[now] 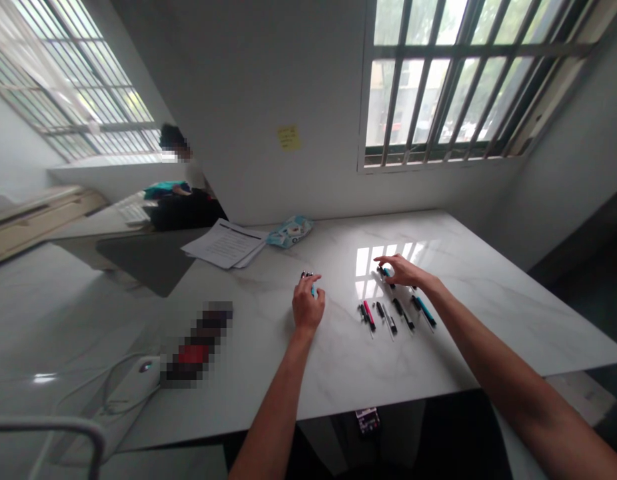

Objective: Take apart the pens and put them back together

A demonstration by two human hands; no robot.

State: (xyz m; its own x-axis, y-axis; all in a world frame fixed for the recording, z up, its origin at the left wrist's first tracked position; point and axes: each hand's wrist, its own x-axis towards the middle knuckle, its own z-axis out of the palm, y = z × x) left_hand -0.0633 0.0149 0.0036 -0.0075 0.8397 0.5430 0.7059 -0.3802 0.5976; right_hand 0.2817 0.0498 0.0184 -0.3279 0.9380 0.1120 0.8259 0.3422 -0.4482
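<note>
My left hand (308, 305) rests on the white table with its fingers curled round several pens (304, 274); their dark ends stick out past the fingers, and a bit of blue shows by the thumb. Over a teal and black pen piece (387, 273) arches my right hand (402, 271), its index finger stretched out and fingers apart; whether it touches the piece is unclear. In front of it lie taken-apart pens in a row: a pink barrel (369, 312), a black and clear pen (390, 319), a black pen part (404, 314) and a teal barrel (427, 311), with thin refills alongside.
Printed papers (227, 244) and a blue-white packet (290, 231) lie at the table's back edge. A blurred dark and red object (196, 350) and a white power strip with cables (133, 383) are at left. Beyond, a person (193, 175) sits by a window.
</note>
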